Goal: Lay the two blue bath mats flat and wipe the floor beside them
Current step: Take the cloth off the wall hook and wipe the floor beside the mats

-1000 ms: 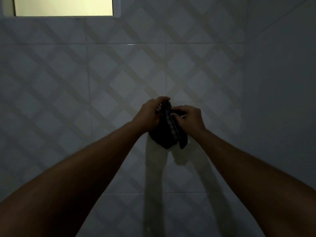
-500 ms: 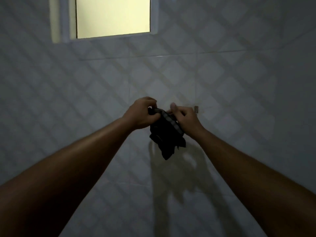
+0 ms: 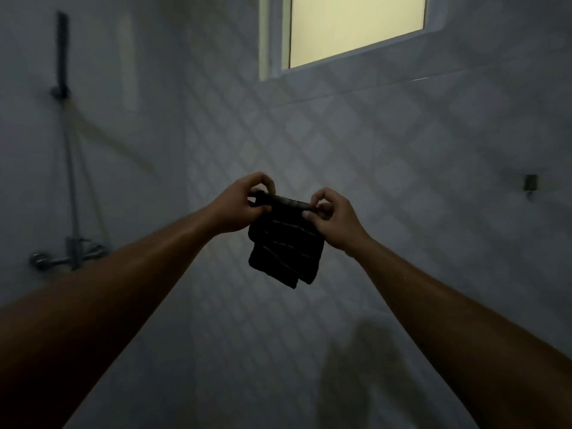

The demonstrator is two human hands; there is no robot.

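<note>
Both hands, left hand (image 3: 236, 207) and right hand (image 3: 335, 219), pinch the dark cloth's (image 3: 286, 246) top edge.

I'm looking into a dim bathroom corner. Pale wall tiles (image 3: 356, 144) with a diamond lattice are filling most of my view, going grey in the low light. A frosted window (image 3: 356, 26) high up is glowing a soft yellow-green, its white frame catching the brightness. On the left wall I'm seeing a dark shower handset (image 3: 62, 51) sitting upright in its holder, with a hose (image 3: 72, 181) hanging down from it to a chrome mixer tap (image 3: 69, 255). Far right, a small dark hook (image 3: 530, 182) is sticking out of the tiles. Soft shadows are falling across the lower wall.
</note>
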